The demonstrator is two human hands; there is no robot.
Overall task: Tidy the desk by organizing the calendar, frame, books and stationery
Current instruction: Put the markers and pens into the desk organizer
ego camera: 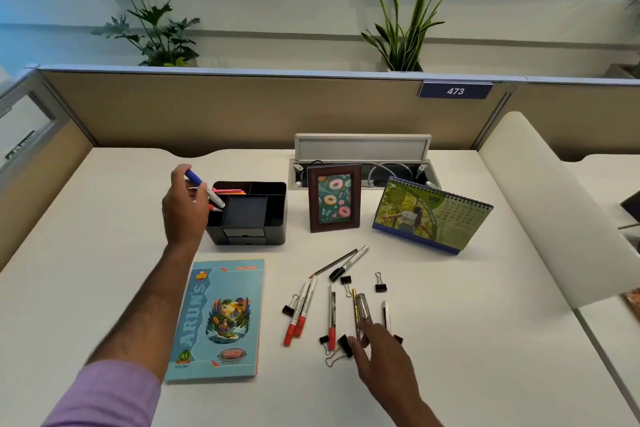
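left hand (183, 208) fingers hold a blue marker (204, 189) tip-down over the black organizer (251, 215); right hand (379, 354) fingers, loosely spread, touch a silver pen (363, 308) on the desk (485, 305).

"473" plaque (455, 91); "ARUN'S" book (218, 319)

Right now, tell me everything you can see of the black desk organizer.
The organizer is a black box with rounded corners, seemingly plastic, standing upright on the white desk left of the picture frame. Its open top is split into compartments around a raised square block, with small drawers at the front. Pink and orange paper shows in a back compartment. The left hand is against its left side, holding a blue-capped marker over it, beside a red-tipped one.
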